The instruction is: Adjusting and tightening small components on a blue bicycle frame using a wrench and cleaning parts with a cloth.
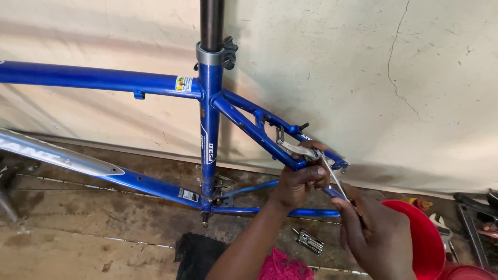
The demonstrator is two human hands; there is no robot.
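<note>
While both hands grip a brake arm (301, 150) and tool (334, 179), a cracked wall (404, 78) backs the wooden floor (78, 233)

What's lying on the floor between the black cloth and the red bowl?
In the head view, a folding multi-tool lies on the floor between the black cloth and red bowl, partly behind the forearm.
</note>
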